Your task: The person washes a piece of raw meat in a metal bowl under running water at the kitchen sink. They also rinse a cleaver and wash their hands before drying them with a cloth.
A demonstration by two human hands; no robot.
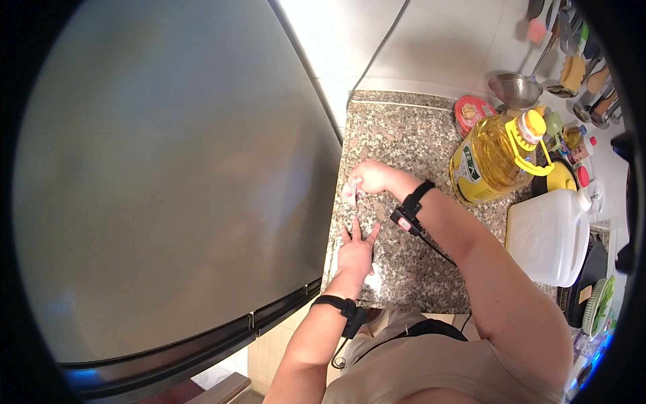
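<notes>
My right hand is bent low over the speckled granite countertop, close to its left edge. Its fingers are closed on a small, pale pinkish sheet, perhaps tissue or film; the exact material is too small to tell. My left hand rests nearer my body with its fingers spread, pointing towards the sheet. It holds nothing, and the fingertips seem to touch the stone. A black strap with a cabled device is worn on each arm.
A tall grey refrigerator borders the counter on the left. At right stand a large cooking oil bottle, a white plastic jug and a red-lidded tub. A skimmer and other utensils hang on the wall. A black cable runs down behind.
</notes>
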